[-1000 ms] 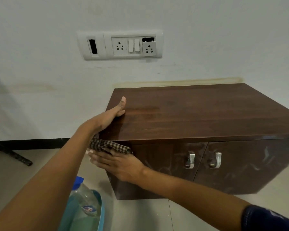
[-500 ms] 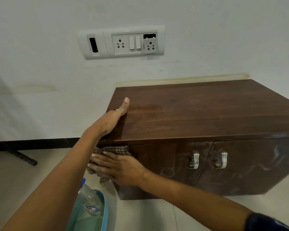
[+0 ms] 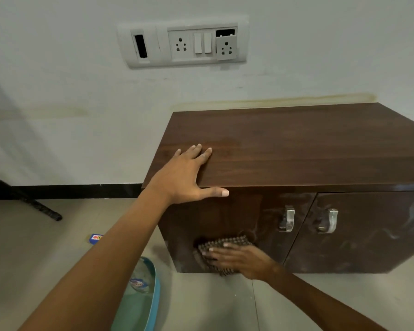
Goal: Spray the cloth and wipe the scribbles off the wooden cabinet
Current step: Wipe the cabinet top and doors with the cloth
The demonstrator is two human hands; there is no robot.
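The dark wooden cabinet (image 3: 296, 149) stands against the wall, with two doors and metal handles (image 3: 287, 218). My left hand (image 3: 187, 175) lies flat on the top's front left corner, fingers spread, thumb over the front edge. My right hand (image 3: 239, 260) presses a checked cloth (image 3: 227, 243) flat against the lower part of the left door. Pale scribbles (image 3: 411, 218) show on the right door. The spray bottle (image 3: 139, 280) lies in a teal tub on the floor, partly hidden by my left arm.
The teal tub (image 3: 151, 302) sits on the tiled floor below my left arm. A small blue packet (image 3: 96, 238) lies on the floor to the left. A black bar (image 3: 34, 204) slants along the floor. A socket panel (image 3: 184, 44) is on the wall.
My right hand has slid the cloth down the left door from near its top to near its bottom. My left hand has shifted right on the top and spread flat.
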